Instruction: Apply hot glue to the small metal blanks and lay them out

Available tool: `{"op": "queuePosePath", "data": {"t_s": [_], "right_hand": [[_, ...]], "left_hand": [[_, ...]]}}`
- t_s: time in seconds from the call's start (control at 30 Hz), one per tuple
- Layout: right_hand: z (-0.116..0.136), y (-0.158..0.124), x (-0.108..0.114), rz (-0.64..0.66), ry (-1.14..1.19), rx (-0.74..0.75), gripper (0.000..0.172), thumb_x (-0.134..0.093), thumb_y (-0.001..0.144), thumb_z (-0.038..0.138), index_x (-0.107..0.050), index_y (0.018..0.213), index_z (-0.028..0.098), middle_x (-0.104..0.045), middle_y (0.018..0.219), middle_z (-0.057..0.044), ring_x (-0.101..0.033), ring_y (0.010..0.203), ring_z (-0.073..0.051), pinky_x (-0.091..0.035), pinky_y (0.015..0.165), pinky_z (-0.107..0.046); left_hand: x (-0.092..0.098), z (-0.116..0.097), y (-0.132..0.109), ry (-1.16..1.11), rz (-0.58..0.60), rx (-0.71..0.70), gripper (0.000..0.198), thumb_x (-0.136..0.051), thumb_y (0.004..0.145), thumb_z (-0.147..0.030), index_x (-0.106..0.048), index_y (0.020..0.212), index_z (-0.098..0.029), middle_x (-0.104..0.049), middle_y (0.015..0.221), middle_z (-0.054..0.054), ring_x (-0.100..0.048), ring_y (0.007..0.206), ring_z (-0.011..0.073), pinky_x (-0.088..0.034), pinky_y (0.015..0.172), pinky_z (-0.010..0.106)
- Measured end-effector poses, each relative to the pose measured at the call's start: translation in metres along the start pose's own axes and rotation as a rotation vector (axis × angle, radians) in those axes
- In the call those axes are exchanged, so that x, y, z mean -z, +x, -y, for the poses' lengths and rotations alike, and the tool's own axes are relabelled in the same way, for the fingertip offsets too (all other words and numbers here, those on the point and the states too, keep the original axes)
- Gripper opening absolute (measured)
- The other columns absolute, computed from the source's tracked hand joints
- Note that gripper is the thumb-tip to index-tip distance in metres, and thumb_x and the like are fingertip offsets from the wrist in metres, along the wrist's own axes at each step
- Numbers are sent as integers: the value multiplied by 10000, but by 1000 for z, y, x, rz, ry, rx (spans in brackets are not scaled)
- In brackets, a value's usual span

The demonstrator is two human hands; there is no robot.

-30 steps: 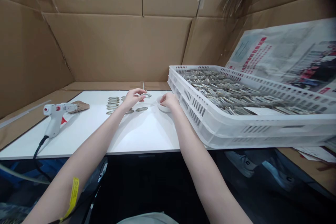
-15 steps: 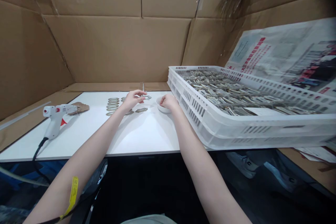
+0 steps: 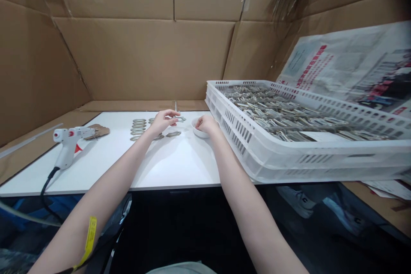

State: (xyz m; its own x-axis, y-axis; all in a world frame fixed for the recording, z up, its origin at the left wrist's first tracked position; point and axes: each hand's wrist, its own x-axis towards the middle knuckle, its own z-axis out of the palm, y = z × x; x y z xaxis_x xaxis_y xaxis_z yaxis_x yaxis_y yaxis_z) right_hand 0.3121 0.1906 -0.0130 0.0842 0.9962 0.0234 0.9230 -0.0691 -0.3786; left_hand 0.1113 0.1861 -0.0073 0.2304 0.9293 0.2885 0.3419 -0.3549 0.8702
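My left hand [image 3: 165, 121] pinches a small, flat, elongated metal-looking piece [image 3: 181, 119] above the white tabletop. Its outline is pale and its kind is not clear. My right hand [image 3: 205, 123] reaches into a small white bowl [image 3: 201, 133], fingers closed and bent down; whatever they hold is hidden inside. Similar pieces [image 3: 139, 126] lie in stacked rows left of my left hand. One more loose piece [image 3: 173, 134] rests on the table just below that hand.
A large white perforated crate [image 3: 253, 141] full of similar pieces stands at the right. On the left lies a white glue gun [image 3: 68, 145] with its cord over the table edge, its nozzle at a brown cardboard scrap [image 3: 100, 130]. Cardboard walls [image 3: 144, 60] enclose the table.
Nearly nothing differs. Both hands keep their places, the left with the piece and the right in the bowl; the view has shifted very slightly.
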Motion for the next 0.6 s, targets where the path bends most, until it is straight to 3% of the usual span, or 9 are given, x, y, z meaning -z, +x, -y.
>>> {"op": "queuePosePath", "data": {"t_s": [0.43, 0.6], "right_hand": [[-2, 4, -6, -103, 71, -26, 235, -593, 768, 144, -734, 928, 242, -735, 1051, -54, -669, 976, -218, -464, 806, -297], [0, 0, -2, -183, 185, -25, 159, -610, 827, 205, -716, 940, 242, -733, 1026, -39, -660, 932, -187, -450, 778, -270]], "left_hand": [[0, 1, 1, -6, 9, -17, 239, -709, 742, -280, -694, 953, -170, -717, 910, 66, -648, 712, 153, -501, 675, 280], [1, -1, 0, -4, 16, -18, 243, -709, 744, -295, -693, 954, -173, -714, 901, 64, -647, 712, 156, -493, 659, 275]]}}
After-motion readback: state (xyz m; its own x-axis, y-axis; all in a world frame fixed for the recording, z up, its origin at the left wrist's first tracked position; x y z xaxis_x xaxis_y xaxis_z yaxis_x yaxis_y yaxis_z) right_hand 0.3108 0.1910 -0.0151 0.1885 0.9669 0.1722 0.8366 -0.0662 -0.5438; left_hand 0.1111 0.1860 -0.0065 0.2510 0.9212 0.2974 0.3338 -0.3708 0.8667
